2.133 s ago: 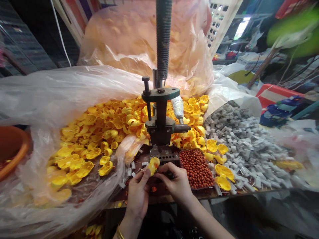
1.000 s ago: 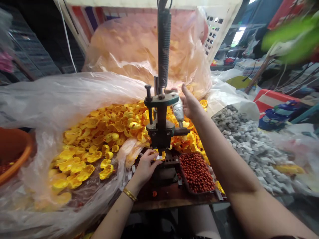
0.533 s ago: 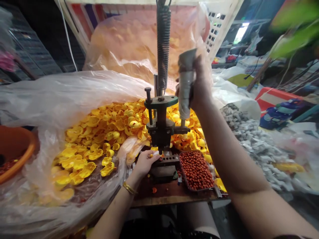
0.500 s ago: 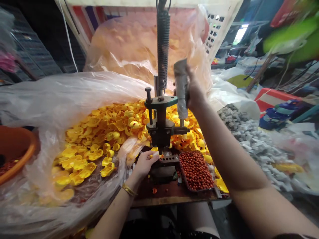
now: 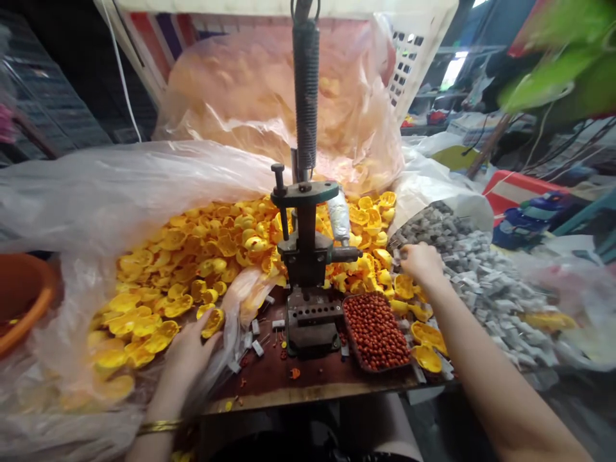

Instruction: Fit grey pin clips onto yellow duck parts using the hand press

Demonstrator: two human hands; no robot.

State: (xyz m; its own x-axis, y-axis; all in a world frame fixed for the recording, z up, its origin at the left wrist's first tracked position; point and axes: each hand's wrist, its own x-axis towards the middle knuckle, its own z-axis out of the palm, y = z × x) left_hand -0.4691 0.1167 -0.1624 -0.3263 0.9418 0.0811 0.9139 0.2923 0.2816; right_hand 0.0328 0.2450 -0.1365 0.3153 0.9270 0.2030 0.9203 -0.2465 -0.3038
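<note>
A yellow shell (image 5: 212, 322) is pinched between the thumb and fingers of the left hand (image 5: 185, 353) at its heap's near edge, and the plastic film (image 5: 234, 321) just beside could be snagged and dragged along. The tray (image 5: 385, 369) of red beads (image 5: 375, 330) could be tipped if its rim is caught by a sleeveless forearm (image 5: 500, 378); at the grey blocks (image 5: 500, 301), whether 1 is held by the right hand (image 5: 423, 264) cannot be told, and thin pins could be bent by careless pinching
</note>
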